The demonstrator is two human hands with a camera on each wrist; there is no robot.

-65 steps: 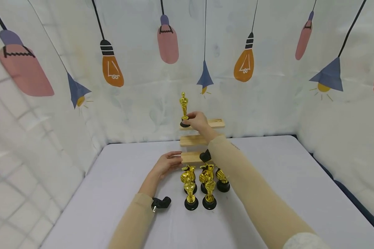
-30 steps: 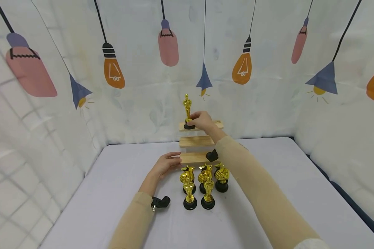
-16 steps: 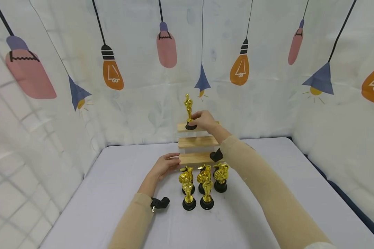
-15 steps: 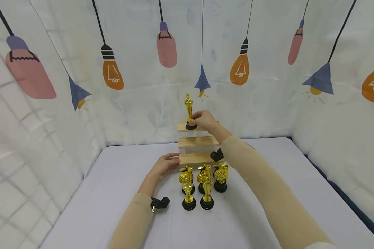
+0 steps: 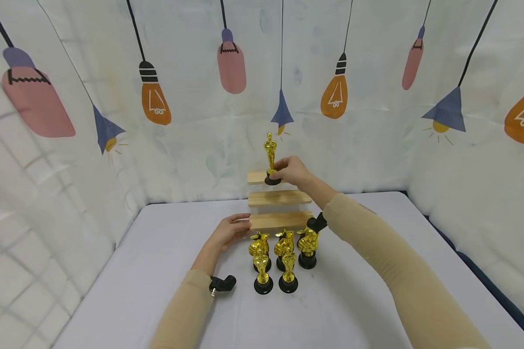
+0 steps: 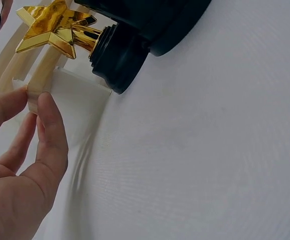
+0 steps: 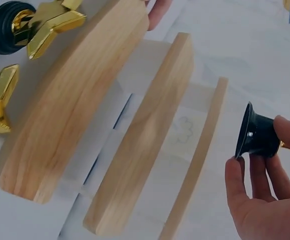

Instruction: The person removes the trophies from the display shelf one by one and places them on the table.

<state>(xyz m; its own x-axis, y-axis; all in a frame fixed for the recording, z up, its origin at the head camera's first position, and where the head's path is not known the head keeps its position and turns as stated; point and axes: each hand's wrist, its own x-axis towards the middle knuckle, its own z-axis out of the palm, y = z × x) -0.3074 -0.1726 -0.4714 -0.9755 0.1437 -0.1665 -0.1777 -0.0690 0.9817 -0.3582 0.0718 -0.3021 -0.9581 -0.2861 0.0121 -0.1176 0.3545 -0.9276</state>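
My right hand (image 5: 293, 170) holds a gold figure statuette (image 5: 270, 150) upright by its black base, in front of the top board of a three-tier wooden display stand (image 5: 279, 198). In the right wrist view, the black base (image 7: 259, 136) sits between thumb and fingers, with a gap between it and the thin top board (image 7: 197, 165). My left hand (image 5: 228, 233) is at the left end of the lowest board. The left wrist view shows its thumb and fingers pinching that board end (image 6: 40, 82).
Several gold trophies (image 5: 284, 247) on black bases stand in two rows just before the stand. One has a star top (image 6: 54, 27). A white cloth covers the table (image 5: 157, 271); behind it hangs a curtain (image 5: 192, 160) printed with lamps.
My right hand has carried the statuette rightward from the top board's left end, and its base now hangs slightly lower in the head view. My left hand stays at the lowest board.
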